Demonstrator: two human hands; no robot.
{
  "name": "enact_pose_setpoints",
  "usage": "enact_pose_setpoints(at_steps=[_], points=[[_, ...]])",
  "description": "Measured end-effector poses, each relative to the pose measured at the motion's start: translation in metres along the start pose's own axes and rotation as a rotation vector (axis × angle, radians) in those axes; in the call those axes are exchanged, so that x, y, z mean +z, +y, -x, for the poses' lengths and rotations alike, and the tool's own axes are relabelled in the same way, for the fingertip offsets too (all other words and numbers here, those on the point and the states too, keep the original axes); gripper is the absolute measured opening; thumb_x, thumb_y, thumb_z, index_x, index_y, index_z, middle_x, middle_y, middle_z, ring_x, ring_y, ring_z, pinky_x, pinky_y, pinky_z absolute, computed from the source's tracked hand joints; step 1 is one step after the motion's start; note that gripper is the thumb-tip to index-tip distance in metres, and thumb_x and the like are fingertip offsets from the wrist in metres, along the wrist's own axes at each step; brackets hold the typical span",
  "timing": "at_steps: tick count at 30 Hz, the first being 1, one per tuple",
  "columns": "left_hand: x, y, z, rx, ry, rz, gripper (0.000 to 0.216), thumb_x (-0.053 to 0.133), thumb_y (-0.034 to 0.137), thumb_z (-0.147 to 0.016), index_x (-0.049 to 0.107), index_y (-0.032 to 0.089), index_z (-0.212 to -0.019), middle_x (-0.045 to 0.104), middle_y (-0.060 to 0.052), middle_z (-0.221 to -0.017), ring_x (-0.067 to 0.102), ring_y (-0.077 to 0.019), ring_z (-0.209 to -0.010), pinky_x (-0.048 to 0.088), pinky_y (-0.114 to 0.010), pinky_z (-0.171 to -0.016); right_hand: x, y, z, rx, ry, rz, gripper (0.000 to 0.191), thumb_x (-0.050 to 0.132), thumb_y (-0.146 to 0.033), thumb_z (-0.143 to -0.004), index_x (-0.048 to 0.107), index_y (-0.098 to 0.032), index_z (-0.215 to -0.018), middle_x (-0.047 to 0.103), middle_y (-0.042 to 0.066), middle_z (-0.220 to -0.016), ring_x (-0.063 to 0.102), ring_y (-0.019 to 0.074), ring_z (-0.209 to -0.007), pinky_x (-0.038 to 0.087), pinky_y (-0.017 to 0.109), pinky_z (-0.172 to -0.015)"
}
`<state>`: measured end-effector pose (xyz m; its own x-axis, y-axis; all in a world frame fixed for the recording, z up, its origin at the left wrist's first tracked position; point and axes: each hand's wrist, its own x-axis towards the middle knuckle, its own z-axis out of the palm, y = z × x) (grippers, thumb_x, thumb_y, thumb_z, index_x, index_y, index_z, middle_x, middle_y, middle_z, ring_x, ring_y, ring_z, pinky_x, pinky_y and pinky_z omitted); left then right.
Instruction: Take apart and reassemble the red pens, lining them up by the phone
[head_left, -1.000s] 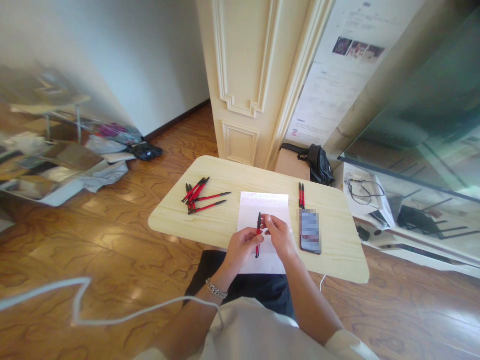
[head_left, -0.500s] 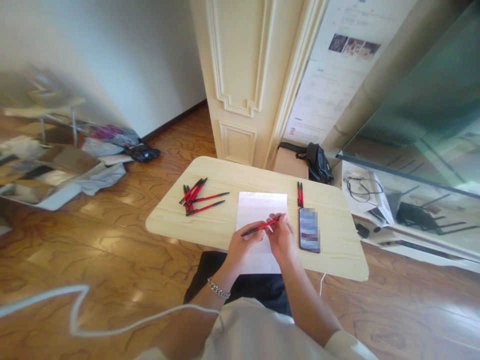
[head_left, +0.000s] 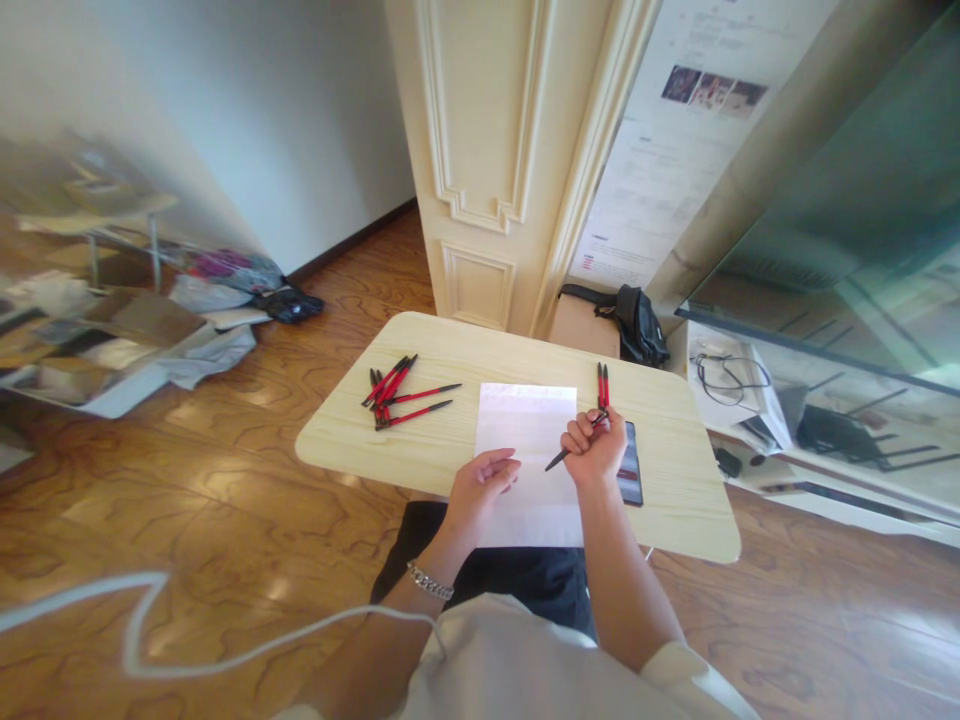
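Observation:
My right hand (head_left: 595,448) is closed around a red and black pen (head_left: 559,458), its dark tip pointing down-left over the white sheet of paper (head_left: 529,430). My left hand (head_left: 480,485) rests on the paper's left edge with fingers loosely stretched, holding nothing. A dark phone (head_left: 631,475) lies just right of my right hand, partly hidden by it. Two red pens (head_left: 601,383) lie side by side beyond that hand. Several red and black pens (head_left: 397,390) are heaped at the table's left.
The small light wooden table (head_left: 675,520) stands over my lap on a wood floor. A black bag (head_left: 637,325) and a cardboard box sit behind it by a cream door. A glass cabinet (head_left: 825,300) stands at right; clutter lies at far left.
Both hands held the pen over the paper before. Now my left hand has let go and lies on the paper, and my right hand has carried the pen to the right.

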<state>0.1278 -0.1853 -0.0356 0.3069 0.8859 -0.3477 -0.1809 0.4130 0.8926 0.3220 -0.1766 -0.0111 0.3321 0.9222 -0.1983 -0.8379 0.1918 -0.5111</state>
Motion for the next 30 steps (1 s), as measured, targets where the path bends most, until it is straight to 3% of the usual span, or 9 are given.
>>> enact_pose_setpoints(at_steps=[16, 20, 27, 30], points=[[-0.005, -0.006, -0.005, 0.022, -0.032, -0.024, 0.039, 0.075, 0.037, -0.069, 0.067, 0.016, -0.100, 0.070, -0.005, -0.082, 0.063, -0.0138, -0.071, 0.048, -0.024, -0.066, 0.000, -0.008, -0.001, -0.017, -0.043, -0.023, 0.034, 0.051, -0.049, -0.083, 0.051, -0.020, -0.066, 0.034, -0.008, -0.050, 0.025, 0.0054, -0.036, 0.020, 0.019, -0.032], [-0.007, -0.010, -0.010, 0.074, -0.045, -0.093, 0.037, 0.073, 0.038, -0.071, 0.067, 0.016, -0.099, 0.070, -0.005, -0.080, 0.064, -0.0147, -0.070, 0.048, -0.025, -0.065, -0.004, -0.009, -0.002, -0.029, -0.045, -0.027, 0.029, 0.051, -0.043, -0.084, 0.051, -0.020, -0.065, 0.034, -0.008, -0.049, 0.026, 0.0056, -0.035, 0.021, 0.019, -0.032], [-0.016, 0.009, -0.034, 0.359, -0.116, -0.546, 0.027, 0.063, 0.038, -0.080, 0.069, 0.020, -0.099, 0.071, -0.006, -0.095, 0.066, -0.0193, -0.083, 0.051, -0.030, -0.075, -0.008, -0.016, -0.007, 0.011, -0.022, 0.002, 0.035, 0.057, -0.054, -0.081, 0.054, -0.019, -0.073, 0.046, -0.005, -0.058, 0.036, 0.0045, -0.040, 0.023, 0.016, -0.030], [-0.013, 0.019, -0.054, 0.483, -0.073, -0.815, 0.025, 0.059, 0.033, -0.083, 0.068, 0.021, -0.103, 0.070, -0.005, -0.094, 0.064, -0.0184, -0.078, 0.051, -0.032, -0.076, -0.010, -0.019, -0.013, -0.003, 0.058, 0.063, 0.028, 0.064, -0.044, -0.080, 0.054, -0.019, -0.072, 0.051, -0.004, -0.061, 0.041, 0.0037, -0.043, 0.025, 0.014, -0.031]])
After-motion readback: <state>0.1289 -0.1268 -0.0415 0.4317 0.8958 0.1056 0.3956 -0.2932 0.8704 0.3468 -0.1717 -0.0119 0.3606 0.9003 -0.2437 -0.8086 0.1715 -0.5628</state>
